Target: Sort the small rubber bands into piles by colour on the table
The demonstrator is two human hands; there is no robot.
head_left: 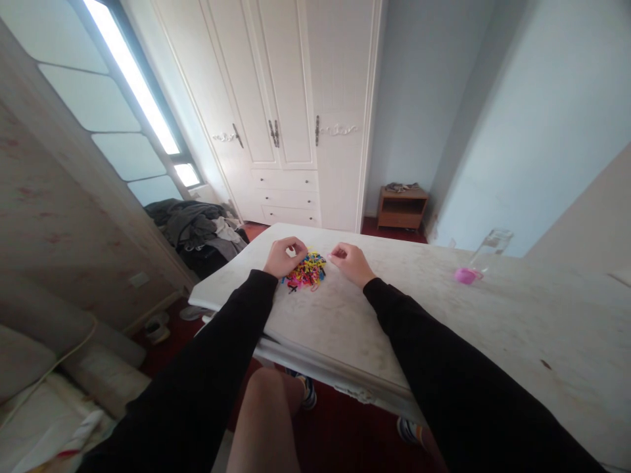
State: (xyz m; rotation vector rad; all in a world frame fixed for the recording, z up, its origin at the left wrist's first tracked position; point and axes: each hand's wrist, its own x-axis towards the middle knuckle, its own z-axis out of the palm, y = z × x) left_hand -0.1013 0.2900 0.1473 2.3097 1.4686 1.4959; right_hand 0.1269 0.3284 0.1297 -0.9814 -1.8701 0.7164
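Left hand and right hand on either side of a colourful pile on a pale table

The left hand is partly closed, its thumb and fingers curling into a loose ring with the tips at the pile's upper left edge; I cannot tell whether it grips a piece. The right hand is just beyond the pile's right side, thumb and forefinger drawn together. A trace of pink shows at those fingertips, too small to tell whether it is a held piece.

The pile is a tangle of small, thin pieces in yellow, red, pink, blue and black, lying near the table's left end, between the hands. Both arms wear long black sleeves and reach in from the bottom of the view.

Well to the right on the same table is a clear container, seen at a slant, with a bright pink object at its lower end. Past the table, a white wardrobe faces the person, a small wooden cabinet stands to its right, and dark clothes are heaped below the window.
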